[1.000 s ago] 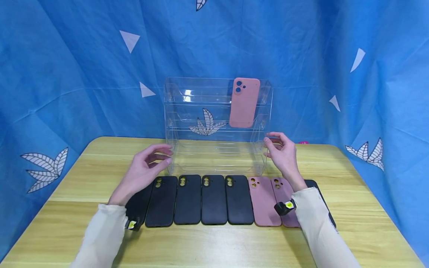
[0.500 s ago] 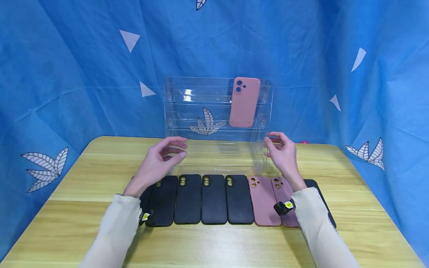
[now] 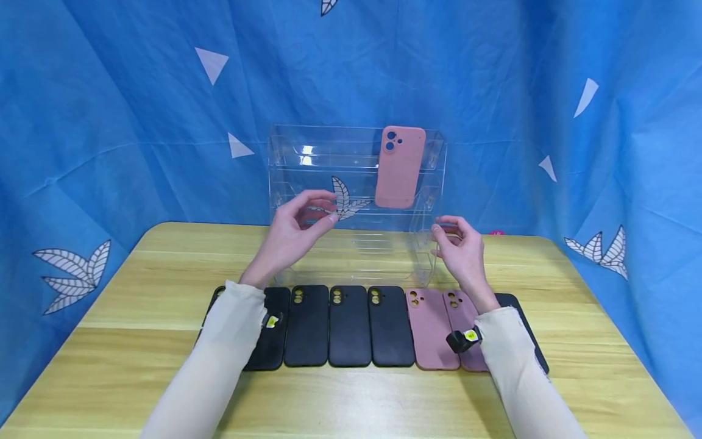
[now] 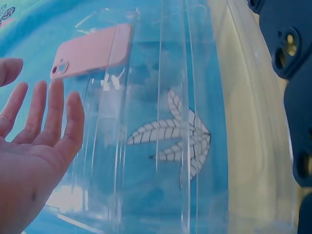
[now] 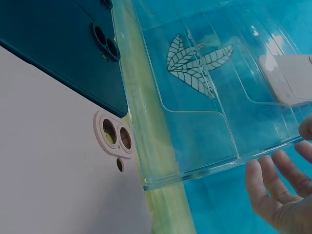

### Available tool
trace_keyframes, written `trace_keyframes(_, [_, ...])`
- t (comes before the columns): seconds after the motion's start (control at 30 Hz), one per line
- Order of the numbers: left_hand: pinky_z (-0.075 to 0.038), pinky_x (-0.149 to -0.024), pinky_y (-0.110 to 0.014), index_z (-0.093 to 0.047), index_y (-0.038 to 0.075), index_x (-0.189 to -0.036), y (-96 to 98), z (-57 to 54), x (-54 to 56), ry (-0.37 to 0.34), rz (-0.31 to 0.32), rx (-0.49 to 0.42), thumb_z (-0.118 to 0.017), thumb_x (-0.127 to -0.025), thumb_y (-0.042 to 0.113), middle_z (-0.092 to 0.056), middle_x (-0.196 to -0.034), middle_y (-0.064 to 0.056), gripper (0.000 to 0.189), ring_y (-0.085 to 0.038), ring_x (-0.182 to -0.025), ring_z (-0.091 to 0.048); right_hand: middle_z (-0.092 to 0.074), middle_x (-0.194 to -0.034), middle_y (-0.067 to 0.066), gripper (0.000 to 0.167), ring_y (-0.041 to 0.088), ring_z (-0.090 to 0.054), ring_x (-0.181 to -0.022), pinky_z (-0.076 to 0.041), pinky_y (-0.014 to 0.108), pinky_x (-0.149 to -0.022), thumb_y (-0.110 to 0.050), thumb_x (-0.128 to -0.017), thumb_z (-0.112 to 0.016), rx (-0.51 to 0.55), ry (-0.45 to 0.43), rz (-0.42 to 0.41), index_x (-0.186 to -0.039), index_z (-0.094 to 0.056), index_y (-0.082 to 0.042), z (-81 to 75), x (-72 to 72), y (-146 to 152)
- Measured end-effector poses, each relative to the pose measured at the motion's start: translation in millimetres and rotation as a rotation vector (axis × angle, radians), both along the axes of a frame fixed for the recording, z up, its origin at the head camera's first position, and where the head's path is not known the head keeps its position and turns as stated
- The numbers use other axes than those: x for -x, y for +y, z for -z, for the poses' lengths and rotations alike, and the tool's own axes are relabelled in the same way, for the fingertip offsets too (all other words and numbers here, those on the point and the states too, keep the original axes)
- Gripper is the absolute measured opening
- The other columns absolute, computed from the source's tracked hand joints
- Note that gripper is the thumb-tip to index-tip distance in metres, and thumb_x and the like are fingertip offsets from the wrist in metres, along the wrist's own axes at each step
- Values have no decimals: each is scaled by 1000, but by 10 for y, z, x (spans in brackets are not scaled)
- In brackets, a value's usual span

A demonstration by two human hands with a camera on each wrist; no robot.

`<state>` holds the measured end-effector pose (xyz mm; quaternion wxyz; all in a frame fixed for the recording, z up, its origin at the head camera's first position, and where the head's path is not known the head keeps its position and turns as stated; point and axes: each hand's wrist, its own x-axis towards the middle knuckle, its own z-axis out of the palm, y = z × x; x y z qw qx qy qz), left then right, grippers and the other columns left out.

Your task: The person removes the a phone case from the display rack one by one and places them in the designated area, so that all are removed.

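Observation:
A clear tiered display rack (image 3: 329, 169) stands at the back of the table. In its upper tier, toward the right, leans a pink phone case (image 3: 400, 171). My left hand (image 3: 290, 231) is raised in front of the rack's left half, fingers apart and holding nothing; its palm (image 4: 34, 161) shows in the left wrist view. Beside the rack's right side is my right hand (image 3: 463, 253), loosely bent, fingertips (image 5: 265, 163) right at the side panel's edge. Below the rack lies a row of phone cases, including a black case (image 3: 349, 329) and a pink case (image 3: 433, 329).
Another pink case (image 3: 466, 311) lies partly under my right wrist, with a black case (image 3: 512, 302) at the row's right end. My left sleeve (image 3: 219, 353) covers part of the row's left end. A blue curtain (image 3: 137, 122) hangs behind the wooden table (image 3: 592, 366).
My left hand has moved from the rack's left side up and to the right, in front of the rack. My right hand and the cases have stayed in place.

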<state>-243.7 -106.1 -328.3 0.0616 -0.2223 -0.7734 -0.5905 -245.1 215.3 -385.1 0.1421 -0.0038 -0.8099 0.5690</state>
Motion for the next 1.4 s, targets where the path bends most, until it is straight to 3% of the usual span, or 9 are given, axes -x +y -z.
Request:
trace_keyframes(0.47, [-60,-92,-38,-63,18,-133,369,-70,305,35,-18,-134,-68,-99,24,-67,-126,-11,34,-25,-111,-69,-66,-122,16,40,17,-72,-98,-64,26,-71,-32,-104,-59,13,15,7,-132,-61,-4,22,24,12])
trace_keyframes(0.63, [-58,-97,-40,-62,12,-134,507,-101,421,42,-40,-168,-67,-100,21,-65,-128,-17,36,-28,-115,-66,-65,-121,15,41,15,-71,-97,-65,28,-72,-31,-104,-59,22,8,9,-133,-60,-3,14,23,14])
trace_keyframes(0.93, [-58,-98,-43,-61,12,-136,663,-60,583,19,-91,-112,-67,-100,22,-65,-131,-15,39,-28,-117,-66,-65,-121,14,39,9,-70,-94,-64,24,-71,-31,-104,-59,21,8,4,-132,-61,-4,16,17,9])
trace_keyframes(1.17, [-60,-95,-41,-61,17,-136,808,-102,643,34,-134,-47,-66,-100,25,-67,-127,-7,38,-25,-114,-69,-65,-120,15,39,10,-71,-94,-64,25,-71,-32,-104,-60,22,14,7,-131,-61,-4,9,4,23])
trace_keyframes(1.4, [-61,-91,-39,-61,17,-136,947,-115,699,61,-169,-23,-66,-100,24,-68,-123,-6,37,-26,-110,-70,-65,-121,15,40,8,-70,-93,-64,26,-71,-32,-104,-59,32,8,16,-132,-60,-3,2,-1,29])
